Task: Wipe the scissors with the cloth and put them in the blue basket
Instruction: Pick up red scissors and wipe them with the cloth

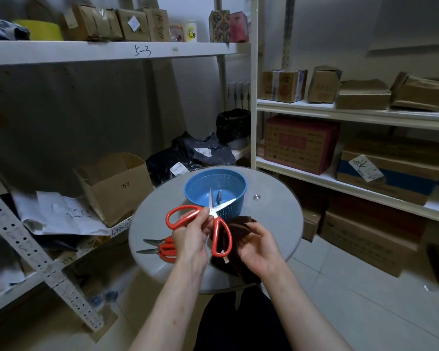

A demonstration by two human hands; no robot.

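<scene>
My left hand (192, 236) pinches a pair of red-handled scissors (219, 233) near the pivot, above the round table. Their blades are spread open and point up toward the blue basket (216, 182), overlapping its near wall. My right hand (257, 247) grips a dark brown cloth (238, 229) just right of the scissors' lower handle. A second pair of red-handled scissors (160, 248) lies on the table left of my left hand, blades pointing left. A small dark object lies inside the basket.
The round grey table (276, 219) has a small metal stud (257, 197) right of the basket. White shelving with cardboard boxes (302, 145) stands at right. An open box (114, 183) and papers sit on the left shelf. Black bags (195, 155) lie behind the table.
</scene>
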